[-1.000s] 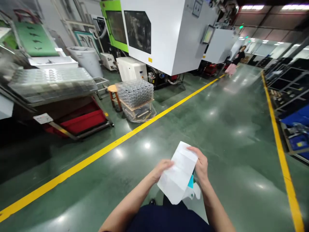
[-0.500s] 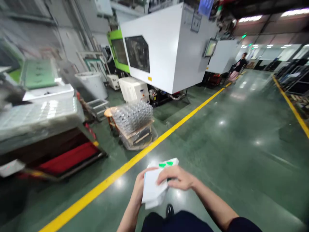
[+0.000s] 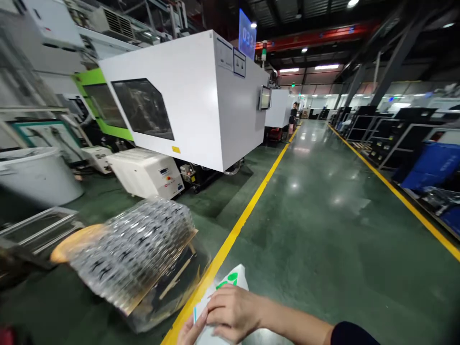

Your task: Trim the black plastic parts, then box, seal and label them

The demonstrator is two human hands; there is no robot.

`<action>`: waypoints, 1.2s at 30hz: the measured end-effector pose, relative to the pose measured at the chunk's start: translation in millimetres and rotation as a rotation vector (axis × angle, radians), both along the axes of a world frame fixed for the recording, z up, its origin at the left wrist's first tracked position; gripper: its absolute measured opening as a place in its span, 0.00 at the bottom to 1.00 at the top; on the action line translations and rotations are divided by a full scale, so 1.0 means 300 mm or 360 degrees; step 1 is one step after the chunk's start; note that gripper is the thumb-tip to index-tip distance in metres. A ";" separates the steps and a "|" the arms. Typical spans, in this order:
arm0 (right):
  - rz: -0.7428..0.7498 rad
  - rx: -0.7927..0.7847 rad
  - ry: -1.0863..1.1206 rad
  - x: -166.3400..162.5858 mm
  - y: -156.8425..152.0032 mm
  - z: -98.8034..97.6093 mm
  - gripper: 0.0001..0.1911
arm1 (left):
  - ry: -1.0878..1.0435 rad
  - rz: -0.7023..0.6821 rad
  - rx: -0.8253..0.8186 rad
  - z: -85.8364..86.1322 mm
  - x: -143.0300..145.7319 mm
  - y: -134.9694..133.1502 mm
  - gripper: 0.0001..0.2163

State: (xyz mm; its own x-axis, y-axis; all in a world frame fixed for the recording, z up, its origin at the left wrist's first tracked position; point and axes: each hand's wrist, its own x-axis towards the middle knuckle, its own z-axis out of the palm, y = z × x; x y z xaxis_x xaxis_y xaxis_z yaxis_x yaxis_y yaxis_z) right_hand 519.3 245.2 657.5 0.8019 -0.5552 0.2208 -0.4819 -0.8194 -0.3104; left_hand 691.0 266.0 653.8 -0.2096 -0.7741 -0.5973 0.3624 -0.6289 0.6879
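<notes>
A white, folded, papery-looking packet (image 3: 241,278) with green oval marks shows at the bottom centre, and a thin blue line runs along its left edge. My left hand (image 3: 190,330), partly cut off by the lower frame edge, grips that left edge with the thumb on top. Across the packet's face lies my right hand (image 3: 233,311), its fingers bent and closed on it, near the left thumb. The lower part of the packet is out of view, and the right hand covers much of its middle.
A stack of clear plastic trays (image 3: 140,244) stands on a low support at the left. Beyond are a white machine cabinet (image 3: 194,96), a white wheeled unit (image 3: 147,172) and a white tub (image 3: 39,177). A yellow floor line (image 3: 247,211) runs ahead; a distant person (image 3: 293,115) stands beside it.
The view has moved forward and tilted up, so the trays and cabinet appear larger. My hands and the packet sit lower in view, and the right hand is closer to the left.
</notes>
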 end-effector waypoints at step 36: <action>-0.1148 0.1438 -0.0026 -1.634 -1.534 0.128 0.12 | -0.0391 -0.1175 -0.1488 -0.017 -1.528 -1.820 0.18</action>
